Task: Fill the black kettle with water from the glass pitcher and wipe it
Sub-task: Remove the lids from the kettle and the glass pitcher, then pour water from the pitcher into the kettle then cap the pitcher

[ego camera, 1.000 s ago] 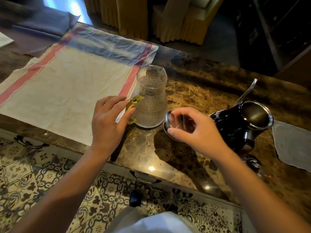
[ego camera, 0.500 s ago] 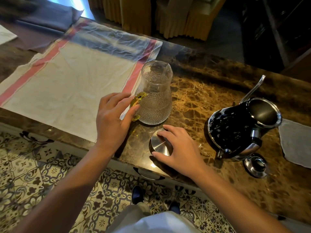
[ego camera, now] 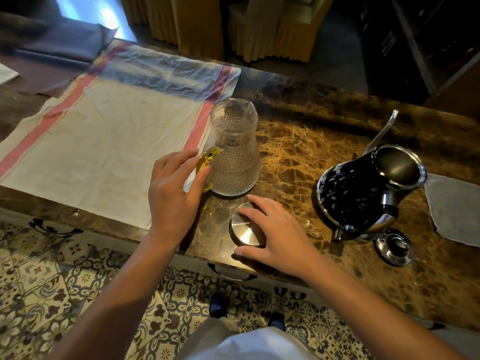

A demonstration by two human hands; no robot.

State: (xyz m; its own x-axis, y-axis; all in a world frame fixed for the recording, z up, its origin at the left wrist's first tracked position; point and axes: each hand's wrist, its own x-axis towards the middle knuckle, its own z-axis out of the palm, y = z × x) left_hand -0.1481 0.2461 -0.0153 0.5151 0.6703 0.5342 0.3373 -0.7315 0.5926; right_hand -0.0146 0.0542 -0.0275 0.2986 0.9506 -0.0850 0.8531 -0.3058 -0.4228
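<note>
Our left hand [ego camera: 176,196], fingers loosely curled, rests against the yellow handle [ego camera: 207,162] of the glass pitcher [ego camera: 235,149] without closing round it. Our right hand [ego camera: 280,235] lies spread over a round metal lid [ego camera: 244,229] on the marble counter [ego camera: 298,141], fingertips touching its rim. The pitcher stands upright, its mouth uncovered, dimpled clear glass, just beyond the lid. Well to the right stands the black kettle [ego camera: 355,196], glossy, speckled with reflections, mouth open, its small lid [ego camera: 393,246] beside its base. A grey cloth [ego camera: 454,209] lies farther right; a striped towel [ego camera: 104,141] covers the left.
</note>
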